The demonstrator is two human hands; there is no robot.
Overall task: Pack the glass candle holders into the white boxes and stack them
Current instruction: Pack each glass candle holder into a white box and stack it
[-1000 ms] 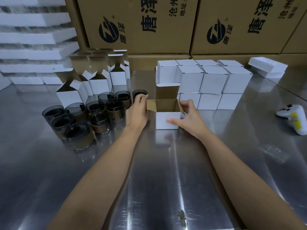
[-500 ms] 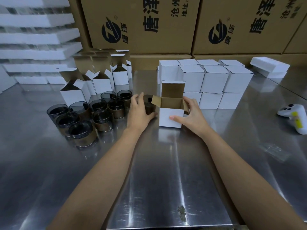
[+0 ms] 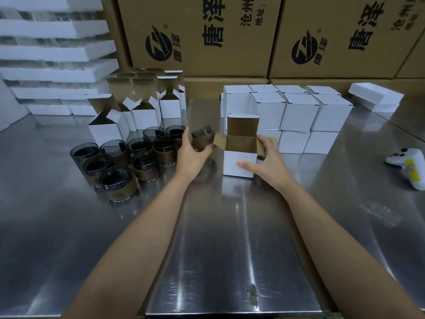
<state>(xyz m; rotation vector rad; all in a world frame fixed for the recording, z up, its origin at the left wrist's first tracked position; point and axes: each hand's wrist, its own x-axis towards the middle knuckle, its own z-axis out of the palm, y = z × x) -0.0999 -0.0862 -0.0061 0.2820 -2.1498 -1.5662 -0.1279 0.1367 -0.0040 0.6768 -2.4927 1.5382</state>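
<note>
Boxing one holder is the step in hand, as we read it. Our left hand (image 3: 192, 157) grips a holder (image 3: 202, 137) by its side, fingers curled round it. It is lifted off the table (image 3: 230, 226) and tilted, just beside the left flap of the open box (image 3: 239, 165) — not yet over the mouth. Our right hand (image 3: 268, 162) grasps the box at its right wall, thumb pressed on the white front, steadying it. The lid flap stands upright at the back and the side flaps are splayed; we cannot see the box floor. The next move, we judge, is to bring the holder over the opening, right it, and lower it straight down past the left flap, which leans toward its path. The right hand should hold the box firm meanwhile. After that come flaps in, lid tucked, and the box onto the stack (image 3: 301, 113) behind. Loose holders (image 3: 145, 163) wait at left by the empty boxes (image 3: 104, 132) — we reckon plenty of packing remains.
</note>
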